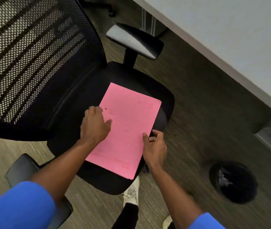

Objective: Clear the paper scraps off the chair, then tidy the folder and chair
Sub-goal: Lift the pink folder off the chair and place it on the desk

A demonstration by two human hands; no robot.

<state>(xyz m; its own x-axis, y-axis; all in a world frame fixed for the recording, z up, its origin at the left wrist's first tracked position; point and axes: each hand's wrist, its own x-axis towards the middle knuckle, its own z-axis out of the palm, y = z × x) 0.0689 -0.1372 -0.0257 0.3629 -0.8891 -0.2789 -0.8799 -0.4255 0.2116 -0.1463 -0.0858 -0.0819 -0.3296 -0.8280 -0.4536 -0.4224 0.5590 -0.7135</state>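
A pink folder point(126, 128) lies flat on the black seat point(108, 76) of an office chair with a mesh back point(32, 53). My left hand point(94, 125) rests on the folder's left edge, fingers spread, thumb lying on the pink cover. My right hand point(154, 147) grips the folder's right edge near the seat's rim, thumb on top and fingers curled under. No loose paper scraps show on the seat. A black waste bin point(233, 181) on the floor to the right has crumpled paper inside.
A grey desk point(230, 38) runs diagonally along the upper right. The chair's armrests point(134, 42) stand on either side. My white shoes point(131, 190) are on the carpet below the seat's front edge.
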